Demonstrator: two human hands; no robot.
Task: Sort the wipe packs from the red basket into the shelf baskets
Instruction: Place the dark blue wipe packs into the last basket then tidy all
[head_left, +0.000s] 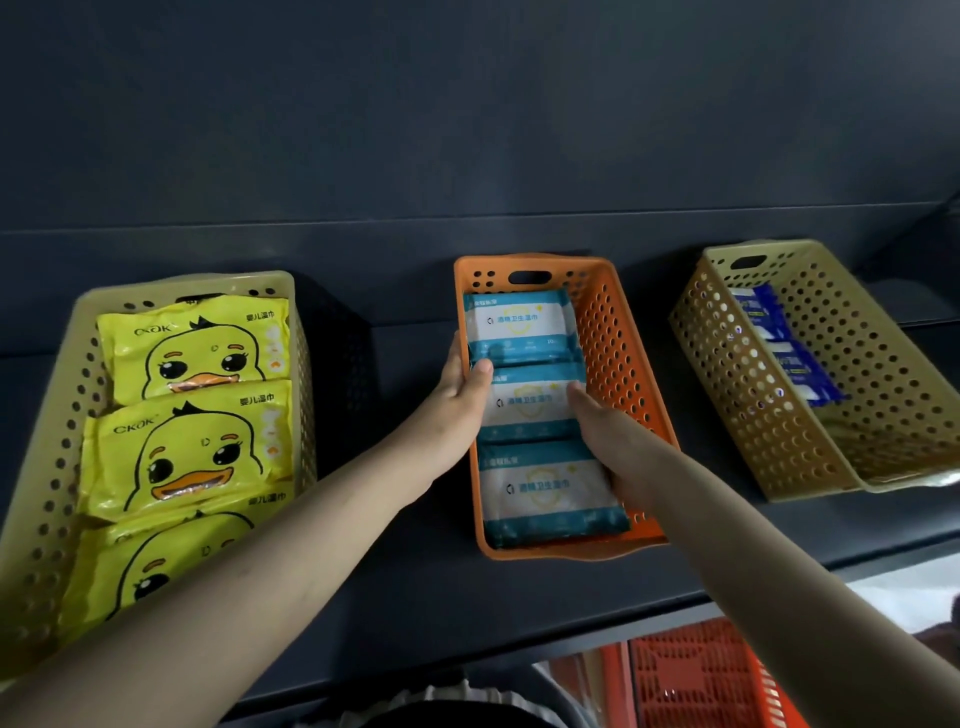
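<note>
Both hands, the left hand (462, 387) and right hand (605, 431), grip the middle teal pack (530, 402) with fingers closed on its sides; best press it flat, square between its neighbours in the orange basket (621, 332).

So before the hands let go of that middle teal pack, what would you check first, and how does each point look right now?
1. Right basket for the type: orange basket holds only teal packs: ok.
2. Middle teal pack sits in line between the other two: ok.
3. Left hand and right hand each on a side of that pack: ok.
4. Pack lying flat on the basket floor: cannot tell, the hands cover its edges.
5. Yellow duck packs kept separate in the beige basket: ok.
6. Red basket below emptied: cannot tell, mostly out of view.
</note>
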